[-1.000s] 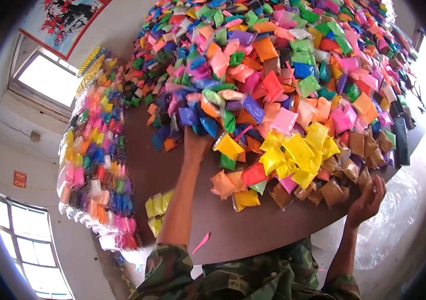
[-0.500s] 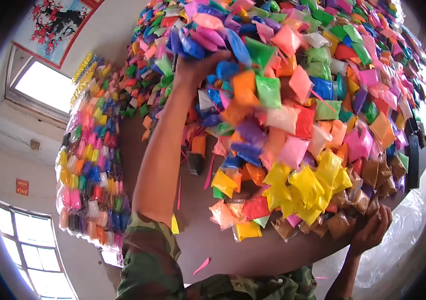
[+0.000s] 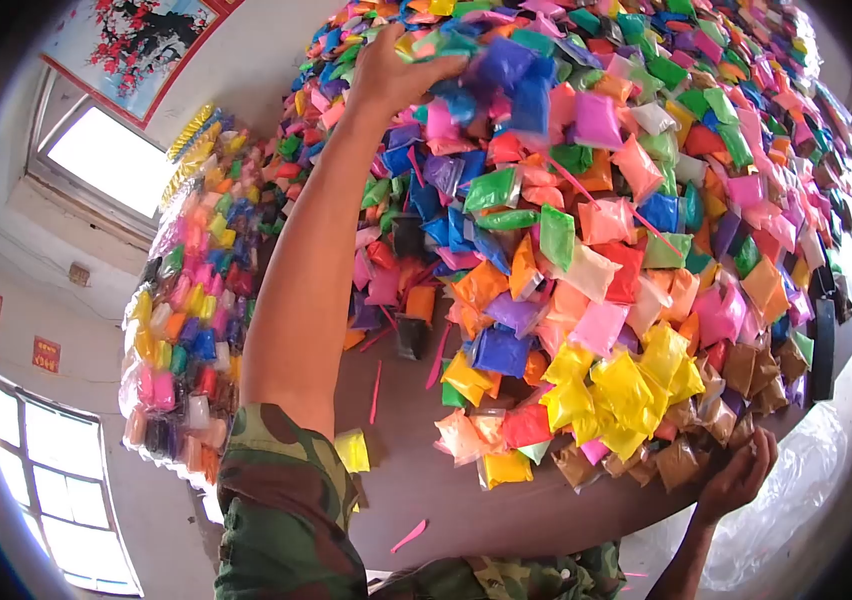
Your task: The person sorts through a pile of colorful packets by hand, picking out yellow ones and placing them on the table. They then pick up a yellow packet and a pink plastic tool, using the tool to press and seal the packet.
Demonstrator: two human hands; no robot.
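My left hand (image 3: 401, 75) reaches to the far part of a large heap of small colourful packets (image 3: 596, 235), thumb and fingers spread apart. Just right of it, blue packets (image 3: 521, 80) are smeared by motion. My right hand (image 3: 739, 478) is at the table's near right edge with curled fingers, close against brown packets (image 3: 679, 455); what lies inside the fingers is hidden. Between the hands, yellow packets (image 3: 626, 390) form a cluster on the near side of the heap.
The brown table (image 3: 536, 515) carries the heap, a loose yellow packet (image 3: 353, 450) and thin pink plastic tools (image 3: 409, 537). Clear plastic sheeting (image 3: 796, 490) hangs by the right edge. At the left stands a stack of bagged colourful packets (image 3: 186, 340).
My left hand has moved farther over the heap, and the bunch of packets it gripped is out of it. Packets at the heap's middle have shifted. My right hand is nearly still.
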